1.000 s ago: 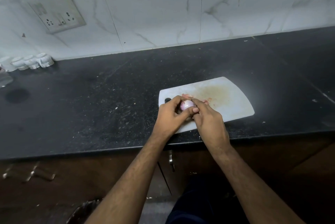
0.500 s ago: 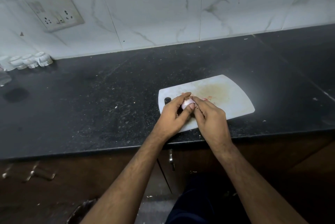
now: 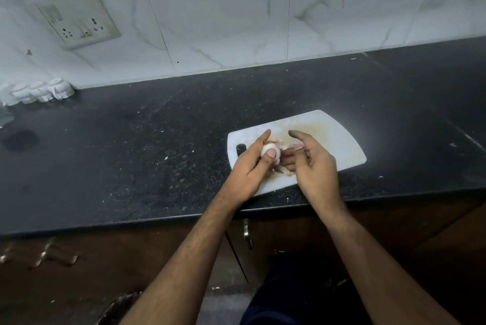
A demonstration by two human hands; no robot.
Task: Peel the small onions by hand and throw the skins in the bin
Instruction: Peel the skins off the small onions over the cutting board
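A small pale peeled-looking onion (image 3: 266, 151) sits in my left hand (image 3: 247, 169), gripped between thumb and fingers just above the left end of the white cutting board (image 3: 334, 140). A brownish flap of skin (image 3: 273, 142) hangs at the onion's top. My right hand (image 3: 313, 164) is a little to the right of the onion, index finger stretched out, other fingers curled toward the thumb. Whether it pinches a bit of skin is unclear. Loose skins (image 3: 282, 170) lie on the board under my hands.
The board lies near the front edge of a black speckled counter (image 3: 131, 161). Small white jars (image 3: 42, 92) stand at the back left under a wall socket plate (image 3: 76, 17). Below are a cabinet handle (image 3: 246, 235) and a dark round container (image 3: 115, 307) on the floor.
My right hand has pulled away from the onion to the right and spread its index finger. My left hand keeps hold of the onion, slightly lower on the board.
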